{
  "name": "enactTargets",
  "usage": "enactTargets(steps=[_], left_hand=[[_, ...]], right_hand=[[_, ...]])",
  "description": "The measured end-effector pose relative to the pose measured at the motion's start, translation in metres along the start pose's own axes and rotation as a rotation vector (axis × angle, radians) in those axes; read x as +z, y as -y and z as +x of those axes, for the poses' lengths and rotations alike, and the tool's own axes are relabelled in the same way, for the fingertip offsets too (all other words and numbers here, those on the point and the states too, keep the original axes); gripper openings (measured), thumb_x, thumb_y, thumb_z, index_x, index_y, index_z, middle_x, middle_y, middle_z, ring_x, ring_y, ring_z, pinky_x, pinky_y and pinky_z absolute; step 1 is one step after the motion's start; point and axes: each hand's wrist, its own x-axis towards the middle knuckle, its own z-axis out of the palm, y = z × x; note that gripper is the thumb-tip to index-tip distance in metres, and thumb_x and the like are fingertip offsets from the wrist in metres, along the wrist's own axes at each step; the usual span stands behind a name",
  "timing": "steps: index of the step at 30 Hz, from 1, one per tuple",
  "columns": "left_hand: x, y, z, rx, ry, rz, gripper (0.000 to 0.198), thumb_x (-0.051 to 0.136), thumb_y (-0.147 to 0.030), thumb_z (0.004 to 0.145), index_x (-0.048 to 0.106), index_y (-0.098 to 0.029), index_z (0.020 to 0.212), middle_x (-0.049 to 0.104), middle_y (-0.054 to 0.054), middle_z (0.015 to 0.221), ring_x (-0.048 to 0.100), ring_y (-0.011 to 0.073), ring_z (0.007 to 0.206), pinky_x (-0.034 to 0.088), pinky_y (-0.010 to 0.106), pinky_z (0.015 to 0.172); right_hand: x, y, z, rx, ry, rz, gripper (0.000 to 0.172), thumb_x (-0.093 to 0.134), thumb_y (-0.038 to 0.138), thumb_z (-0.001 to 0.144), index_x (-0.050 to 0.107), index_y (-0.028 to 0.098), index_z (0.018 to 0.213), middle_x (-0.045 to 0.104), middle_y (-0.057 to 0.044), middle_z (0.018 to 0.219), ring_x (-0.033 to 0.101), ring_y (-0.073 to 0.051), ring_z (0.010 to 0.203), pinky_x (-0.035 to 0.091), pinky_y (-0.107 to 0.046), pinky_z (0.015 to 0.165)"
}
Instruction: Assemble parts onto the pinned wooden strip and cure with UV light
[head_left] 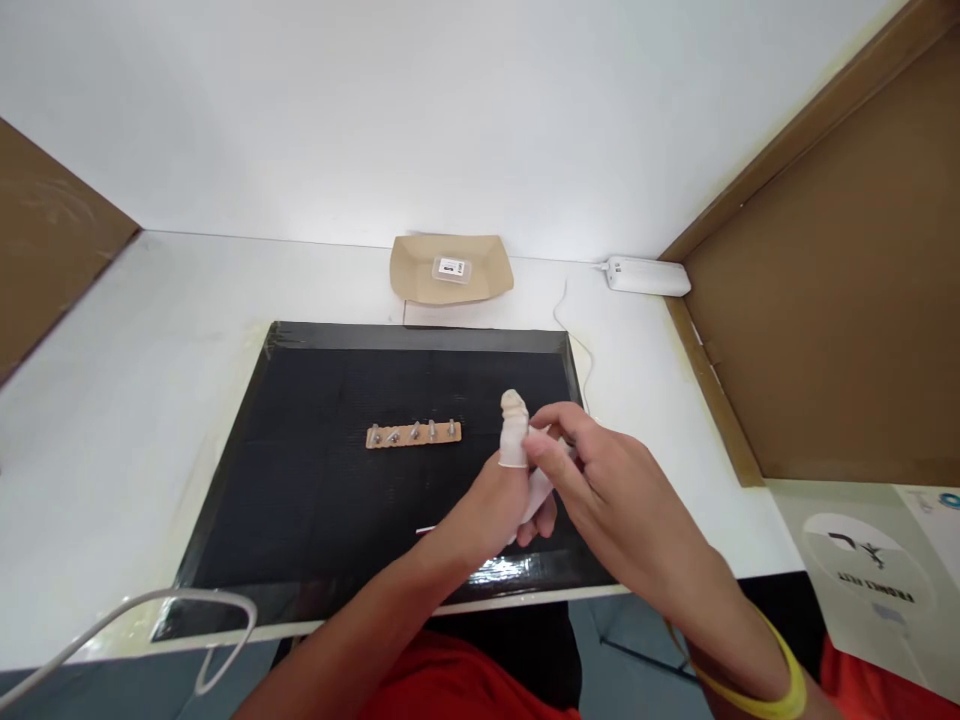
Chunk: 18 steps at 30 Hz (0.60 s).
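Note:
My left hand (pixel 506 495) is held above the black mat, its thumb raised and covered by a wrinkled white finger cot (pixel 514 430). More white covering (pixel 536 495) shows on another finger of that hand, while its lower fingers curl and are partly hidden. My right hand (pixel 607 480) pinches the white finger cot on a left finger, between thumb and index finger. To the left lies a brown cardboard strip (pixel 414 434) bearing several small metal pieces under clear covers. A thin white and dark red item (pixel 425 530) sticks out from behind my left wrist.
The black mat (pixel 300 480) lies taped to the white table. Behind it stands a cardboard tray (pixel 405 270) with a small labelled clear box (pixel 451 269). A white power strip (pixel 649 276) sits back right, near brown side panels (pixel 840 260). A white cable (pixel 187 595) loops front left.

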Motion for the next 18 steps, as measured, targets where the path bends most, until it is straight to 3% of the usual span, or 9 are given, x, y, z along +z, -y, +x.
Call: enactTargets(steps=[2,4,7,8,12,15,18], left_hand=[[-0.001,-0.002,0.004,0.058,-0.035,0.043,0.111,0.003,-0.1,0.082,0.069,-0.014,0.107,0.05,-0.002,0.043,0.038,0.0105,0.035,0.028,0.02,0.037],[-0.007,-0.001,0.005,0.054,0.002,0.015,0.118,-0.003,-0.101,0.078,0.068,-0.015,0.114,0.048,-0.002,0.041,0.038,0.0123,0.034,0.026,0.021,0.035],[-0.023,0.009,0.001,0.062,-0.002,-0.03,0.121,-0.001,-0.105,0.073,0.068,-0.016,0.114,0.046,-0.003,0.04,0.036,0.0127,0.034,0.022,0.023,0.034],[-0.029,0.014,-0.002,0.073,-0.011,-0.037,0.119,0.001,-0.106,0.072,0.069,-0.016,0.113,0.046,-0.003,0.041,0.036,0.0123,0.034,0.023,0.023,0.035],[-0.042,0.022,-0.016,0.075,-0.014,-0.026,0.101,0.018,-0.101,0.083,0.069,-0.017,0.108,0.044,-0.005,0.042,0.033,0.0099,0.034,0.024,0.023,0.037],[-0.043,0.018,-0.023,0.107,-0.07,-0.015,0.073,0.05,-0.083,0.093,0.06,-0.019,0.126,0.065,-0.003,0.067,0.03,0.004,0.036,0.03,0.02,0.038],[-0.043,0.013,-0.022,0.109,-0.042,-0.014,0.069,0.064,-0.073,0.091,0.051,-0.023,0.136,0.073,0.002,0.098,0.031,-0.0002,0.038,0.037,0.018,0.039]], right_hand=[[0.002,-0.005,-0.006,0.007,-0.128,0.193,0.051,0.041,0.067,0.102,0.064,0.026,0.12,0.07,0.002,0.063,0.063,-0.017,0.053,0.045,-0.03,0.054],[0.005,-0.02,-0.014,0.017,-0.337,0.301,0.052,0.041,0.067,0.102,0.063,0.025,0.124,0.077,-0.003,0.085,0.063,-0.016,0.06,0.048,-0.03,0.055],[0.021,-0.052,-0.025,0.106,-0.609,0.158,0.042,0.054,0.06,0.1,0.065,0.024,0.119,0.077,-0.009,0.104,0.066,-0.019,0.076,0.052,-0.034,0.065],[0.028,-0.064,-0.027,0.11,-0.617,0.038,0.04,0.06,0.057,0.098,0.066,0.024,0.119,0.075,-0.011,0.108,0.067,-0.022,0.083,0.054,-0.037,0.07],[0.053,-0.096,-0.029,-0.142,-0.517,-0.348,0.033,0.059,0.045,0.1,0.067,0.022,0.123,0.066,-0.018,0.134,0.058,-0.034,0.127,0.048,-0.052,0.1],[0.052,-0.106,-0.025,-0.171,-0.517,-0.537,0.028,0.059,0.039,0.101,0.067,0.023,0.123,0.064,-0.016,0.141,0.056,-0.035,0.13,0.042,-0.052,0.103],[0.036,-0.112,-0.023,-0.159,-0.547,-0.593,0.022,0.052,0.028,0.104,0.067,0.023,0.119,0.072,-0.012,0.133,0.062,-0.031,0.121,0.037,-0.049,0.102]])
